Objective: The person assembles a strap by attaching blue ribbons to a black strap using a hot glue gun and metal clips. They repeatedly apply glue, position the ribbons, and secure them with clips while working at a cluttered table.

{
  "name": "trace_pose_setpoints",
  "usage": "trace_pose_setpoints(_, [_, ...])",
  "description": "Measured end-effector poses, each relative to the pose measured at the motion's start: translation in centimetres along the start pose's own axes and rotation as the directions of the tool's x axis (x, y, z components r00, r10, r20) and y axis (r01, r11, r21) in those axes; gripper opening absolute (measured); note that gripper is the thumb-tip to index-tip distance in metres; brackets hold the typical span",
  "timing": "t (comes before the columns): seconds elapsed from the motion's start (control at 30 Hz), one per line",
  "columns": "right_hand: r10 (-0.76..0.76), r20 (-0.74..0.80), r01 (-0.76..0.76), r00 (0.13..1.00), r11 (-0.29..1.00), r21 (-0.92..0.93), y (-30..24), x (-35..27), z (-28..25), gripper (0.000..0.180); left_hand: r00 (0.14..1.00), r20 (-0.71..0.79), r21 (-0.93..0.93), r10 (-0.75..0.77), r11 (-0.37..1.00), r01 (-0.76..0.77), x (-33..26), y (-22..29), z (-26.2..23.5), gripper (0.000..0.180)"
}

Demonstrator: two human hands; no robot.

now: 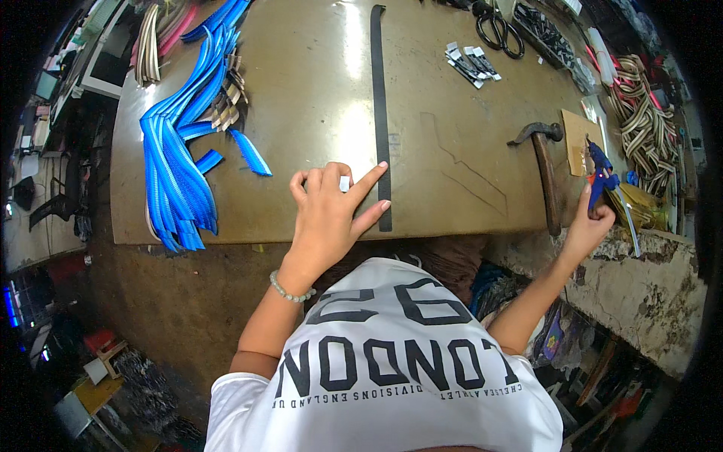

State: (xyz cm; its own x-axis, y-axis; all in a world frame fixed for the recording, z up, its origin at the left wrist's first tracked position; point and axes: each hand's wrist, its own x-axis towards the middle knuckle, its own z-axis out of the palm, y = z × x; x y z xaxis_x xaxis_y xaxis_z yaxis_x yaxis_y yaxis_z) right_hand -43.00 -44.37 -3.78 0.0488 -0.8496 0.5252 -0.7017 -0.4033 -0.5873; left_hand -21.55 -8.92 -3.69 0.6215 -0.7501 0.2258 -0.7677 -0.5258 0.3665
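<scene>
Resting a thumb and index fingertip on the black strap [381,113] near the middle of the head view, your left hand [324,207] is spread, a white label [344,183] showing between its fingers. At the right of the frame, your right hand [590,222] pinches the blue glue gun's handle [597,194]. A hammer [544,177] lies nearby; blue straps [169,147] lie upper left.

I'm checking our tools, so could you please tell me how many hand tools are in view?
3 are clear: black-handled scissors toward the far right, a hammer right of the black strip, and a blue glue gun at the right hand. Others may be hidden.
</scene>
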Motion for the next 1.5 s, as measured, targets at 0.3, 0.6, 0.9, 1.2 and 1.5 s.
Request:
trace_pose_setpoints(0.3, [-0.031,0.321,-0.041,0.947,0.976,0.214,1.3,7.4,3.1,0.055,1.0,0.007,-0.013,0.003,1.0,-0.003,-0.4,0.0,-0.1,0.046])
trace_pose_setpoints(0.6, [-0.647,0.72,0.057,0.251,0.752,0.656,-16.8,-3.5,2.8,0.037,0.999,0.042,-0.016,0.008,1.0,-0.008,-0.4,-0.3,-0.3,0.046])
trace_pose_setpoints(0.9, [-0.711,0.679,0.126,0.183,0.702,0.701,-17.4,-4.7,5.8,0.034,1.0,0.002,-0.054,0.006,0.999,-0.006,-0.2,-0.3,-0.2,0.046])
trace_pose_setpoints(1.2, [-0.76,0.622,0.192,0.189,0.65,0.735,-18.6,-3.8,8.3,0.034,1.0,-0.016,-0.042,0.023,0.999,-0.024,-0.3,-0.3,0.0,0.046])
trace_pose_setpoints(1.5, [-0.929,0.278,0.674,0.244,0.368,0.64,-18.7,-3.4,4.9,0.037,0.998,-0.043,-0.046,0.037,0.998,-0.039,-0.4,-0.3,-0.2,0.048])
